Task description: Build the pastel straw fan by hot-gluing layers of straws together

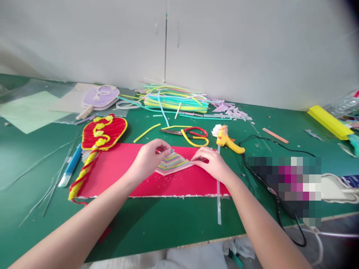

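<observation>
A fan-like piece of pastel pipe cleaners (173,163), laid in nested V-shaped rows, rests on a red board (112,175). My left hand (151,158) is closed at its upper left edge, thumb and fingers pinched together. At its right corner, my right hand (211,163) pinches the tip between thumb and fingers. Just beyond the board lie scissors (193,135) with red and yellow handles. A yellow glue gun (228,141) sits to the right, its clear glue stick (218,194) reaching over the board's right end.
Bundled pipe cleaners (176,101) lie at the back, with cut bits (235,112) beside them. A red and yellow fan (103,132) overlaps the board's left end, near a blue-handled brush (71,164). A purple fan (101,98) lies behind. Black cable (252,168) runs at right.
</observation>
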The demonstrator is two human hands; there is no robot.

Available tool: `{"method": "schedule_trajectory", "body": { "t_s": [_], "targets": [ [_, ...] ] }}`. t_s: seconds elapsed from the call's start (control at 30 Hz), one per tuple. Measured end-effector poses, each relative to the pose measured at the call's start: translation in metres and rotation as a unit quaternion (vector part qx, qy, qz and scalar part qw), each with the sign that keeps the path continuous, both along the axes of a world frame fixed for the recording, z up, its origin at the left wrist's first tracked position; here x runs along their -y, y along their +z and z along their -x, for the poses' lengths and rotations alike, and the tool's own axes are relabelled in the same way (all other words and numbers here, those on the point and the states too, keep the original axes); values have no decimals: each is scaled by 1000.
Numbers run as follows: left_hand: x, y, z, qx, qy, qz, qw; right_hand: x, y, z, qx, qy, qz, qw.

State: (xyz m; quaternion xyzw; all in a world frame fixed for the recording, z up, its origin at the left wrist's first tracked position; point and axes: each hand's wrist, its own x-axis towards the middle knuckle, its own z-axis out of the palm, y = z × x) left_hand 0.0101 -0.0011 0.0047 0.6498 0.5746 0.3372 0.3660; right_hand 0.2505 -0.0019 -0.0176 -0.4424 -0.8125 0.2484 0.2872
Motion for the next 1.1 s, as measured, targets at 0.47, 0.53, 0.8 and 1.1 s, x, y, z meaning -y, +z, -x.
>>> {"method": "schedule_trajectory", "body": {
  "t_s": [0.47, 0.53, 0.8, 1.1],
  "targets": [
    [-7, 24, 72, -63, 181, -56, 980, 10, 14, 28, 39, 46, -31, 998],
    [-8, 21, 75, -56, 184, -57, 980, 9, 12, 29, 49, 48, -33, 997],
    [-7, -6, 73, -42, 157, -60, 985, 9, 12, 32, 59, 47, -2, 997],
    [-4, -3, 73, -67, 153, -56, 984, 8, 12, 29, 83, 17, -45, 995]
  ]
}}
